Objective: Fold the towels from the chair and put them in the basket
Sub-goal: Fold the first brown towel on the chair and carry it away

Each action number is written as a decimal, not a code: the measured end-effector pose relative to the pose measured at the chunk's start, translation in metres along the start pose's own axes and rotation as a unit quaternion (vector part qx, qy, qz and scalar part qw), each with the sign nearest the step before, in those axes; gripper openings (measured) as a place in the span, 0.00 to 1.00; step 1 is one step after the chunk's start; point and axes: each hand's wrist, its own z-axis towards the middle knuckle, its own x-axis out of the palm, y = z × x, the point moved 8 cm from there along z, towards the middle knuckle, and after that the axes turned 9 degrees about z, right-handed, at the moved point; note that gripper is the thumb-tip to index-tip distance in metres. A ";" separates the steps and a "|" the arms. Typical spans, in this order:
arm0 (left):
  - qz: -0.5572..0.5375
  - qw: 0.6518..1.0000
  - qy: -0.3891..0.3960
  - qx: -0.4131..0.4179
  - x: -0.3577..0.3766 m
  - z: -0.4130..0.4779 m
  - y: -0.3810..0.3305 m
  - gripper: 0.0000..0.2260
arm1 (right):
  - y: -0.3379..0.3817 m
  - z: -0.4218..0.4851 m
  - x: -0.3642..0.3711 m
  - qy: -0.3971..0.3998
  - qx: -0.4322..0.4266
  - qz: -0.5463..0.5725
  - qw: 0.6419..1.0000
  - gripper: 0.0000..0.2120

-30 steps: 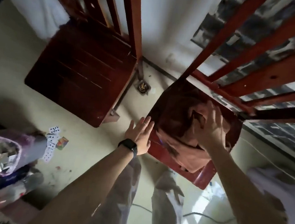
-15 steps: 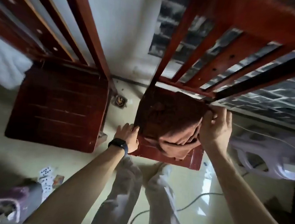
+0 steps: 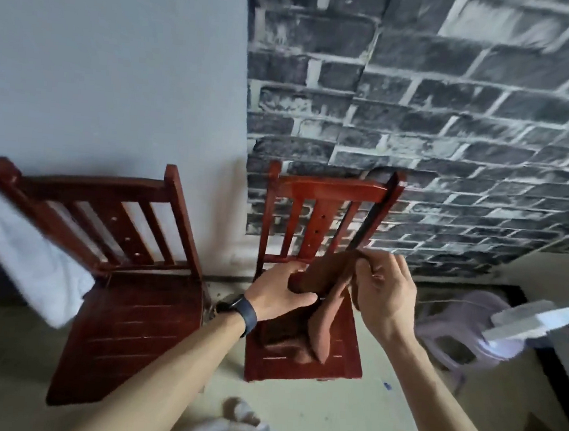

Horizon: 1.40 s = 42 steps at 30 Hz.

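The left hand [image 3: 278,292], open beside the chair seat [image 3: 343,370] a second ago, now grips the brown towel [image 3: 323,325] together with the right hand [image 3: 384,293]. The towel's upper edge has been lifted off the seat, while its lower part seems still to trail on the slats.

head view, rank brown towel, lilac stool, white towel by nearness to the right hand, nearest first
1. brown towel: pinched in the right hand, above the chair.
2. lilac stool: on the floor to its right.
3. white towel: far left, draped over the other chair.
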 end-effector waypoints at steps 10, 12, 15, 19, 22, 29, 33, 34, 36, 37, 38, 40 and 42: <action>0.007 1.000 0.002 0.015 0.017 -0.126 0.007 0.24 | 0.112 -0.052 -0.044 -0.067 -0.046 0.053 0.995 0.03; 0.003 1.000 -0.001 0.005 0.008 -0.144 0.016 0.28 | 0.131 -0.060 -0.043 -0.065 -0.051 0.063 0.995 0.03; 0.011 0.999 0.036 -0.031 0.000 -0.163 0.031 0.40 | 0.160 -0.068 -0.036 -0.073 -0.055 0.078 0.993 0.02; -0.013 0.995 0.076 -0.061 -0.010 -0.174 0.058 0.37 | 0.192 -0.073 -0.016 -0.079 -0.065 0.102 0.990 0.01; -0.036 0.996 0.064 -0.043 -0.032 -0.184 0.075 0.18 | 0.199 -0.078 0.003 -0.098 -0.043 0.101 0.989 0.01; -0.189 0.972 0.077 -0.119 -0.095 -0.220 0.164 0.09 | 0.160 -0.097 0.076 -0.081 0.043 -0.037 0.995 0.07; -0.204 0.969 0.083 -0.108 -0.127 -0.231 0.190 0.11 | 0.129 -0.110 0.124 -0.026 0.095 -0.025 0.995 0.10; -0.209 0.970 0.082 -0.096 -0.135 -0.231 0.190 0.10 | 0.125 -0.114 0.134 0.000 0.108 0.006 0.994 0.14; -0.225 0.969 0.072 -0.076 -0.151 -0.230 0.184 0.07 | 0.115 -0.133 0.159 0.075 0.150 0.088 0.982 0.27; -0.234 0.968 0.068 -0.060 -0.158 -0.228 0.178 0.07 | 0.105 -0.147 0.172 0.107 0.182 0.110 0.971 0.31; -0.239 0.968 0.064 -0.046 -0.164 -0.225 0.173 0.08 | 0.095 -0.165 0.183 0.123 0.222 0.112 0.961 0.32; -0.249 0.966 0.065 -0.023 -0.174 -0.221 0.161 0.10 | 0.064 -0.211 0.207 0.114 0.327 0.132 0.929 0.31; -0.253 0.964 0.075 -0.019 -0.178 -0.220 0.153 0.14 | 0.040 -0.262 0.234 0.116 0.443 0.182 0.870 0.29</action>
